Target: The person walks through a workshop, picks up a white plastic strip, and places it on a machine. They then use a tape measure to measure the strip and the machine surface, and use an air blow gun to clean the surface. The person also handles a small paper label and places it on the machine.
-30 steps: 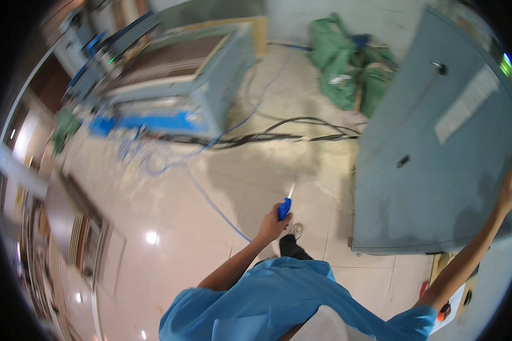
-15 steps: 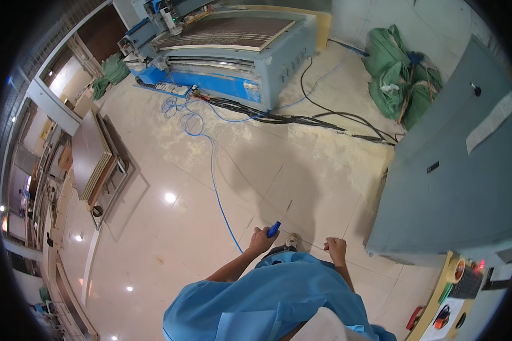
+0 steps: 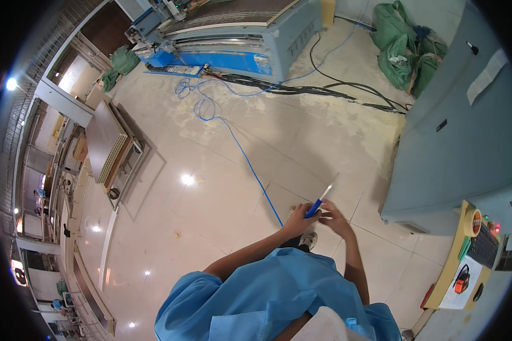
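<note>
Head view, centre of the frame: where is the tool (image 3: 317, 204), and how is it held?

Just right of centre. The left hand (image 3: 297, 220) wraps closed around its blue handle (image 3: 313, 210). The metal shaft (image 3: 327, 191) slants toward the upper right; the exact type of tip is too blurred to identify.

State of the right hand (image 3: 338, 223)?

Loosely bent and blurred, just right of the handle. Contact with it cannot be confirmed.

How is this handling best done?

Grip the handle firmly. Point the shaft away from the shirt (image 3: 250, 278), as shown. Apply the right hand to the handle only, clear of the metal. Mind the cable (image 3: 247, 159): it crosses the floor (image 3: 222, 193) from upper left toward the left hand.

Adjacent equipment?

Cabinet (image 3: 449, 165), upper right; desk (image 3: 442, 279) with keyboard (image 3: 484, 245), lower right.
</note>
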Demonstrator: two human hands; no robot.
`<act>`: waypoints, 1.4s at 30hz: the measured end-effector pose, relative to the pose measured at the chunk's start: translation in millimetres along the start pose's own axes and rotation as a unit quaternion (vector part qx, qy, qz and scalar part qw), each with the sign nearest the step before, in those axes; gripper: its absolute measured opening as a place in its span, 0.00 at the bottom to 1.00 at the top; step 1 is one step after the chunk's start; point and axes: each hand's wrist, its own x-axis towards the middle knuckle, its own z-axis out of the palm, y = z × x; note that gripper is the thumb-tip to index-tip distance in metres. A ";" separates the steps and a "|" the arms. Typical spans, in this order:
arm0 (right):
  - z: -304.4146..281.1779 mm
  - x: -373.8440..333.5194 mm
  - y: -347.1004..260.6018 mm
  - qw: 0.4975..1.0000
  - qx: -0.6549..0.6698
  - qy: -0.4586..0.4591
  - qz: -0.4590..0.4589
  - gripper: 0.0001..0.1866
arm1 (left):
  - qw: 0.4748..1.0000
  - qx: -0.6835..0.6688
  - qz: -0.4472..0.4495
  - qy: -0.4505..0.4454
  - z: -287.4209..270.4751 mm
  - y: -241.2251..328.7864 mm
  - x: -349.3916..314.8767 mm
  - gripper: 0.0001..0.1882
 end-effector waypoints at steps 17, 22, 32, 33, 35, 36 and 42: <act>212.3 -19.2 -74.9 0.982 -0.150 -0.086 0.072 0.41 | 0.819 -0.520 -0.241 0.012 -96.1 -76.6 -108.8 0.40; 279.5 -16.7 -55.2 0.978 -0.195 -0.057 0.042 0.38 | 0.779 -0.567 -0.268 -0.021 -130.9 -139.7 -133.1 0.25; 225.6 -74.6 4.6 0.944 -0.284 0.154 0.068 0.37 | 0.910 -0.334 -0.246 -0.015 -148.8 -203.1 -86.8 0.18; 217.6 -87.7 4.1 0.949 -0.239 0.183 0.096 0.37 | 0.912 -0.322 -0.252 -0.036 -150.9 -197.7 -76.2 0.19; 214.9 -105.5 0.2 0.951 -0.131 0.215 0.180 0.37 | 0.831 -0.434 -0.298 -0.180 -149.7 -182.1 -57.4 0.20; 217.5 -110.0 -1.9 0.958 -0.130 0.204 0.154 0.36 | 0.788 -0.465 -0.341 -0.217 -143.2 -170.0 -48.0 0.21; 213.8 -99.5 2.2 0.948 0.308 0.063 0.049 0.28 | 0.823 -0.440 -0.287 -0.218 -21.8 -55.3 15.0 0.26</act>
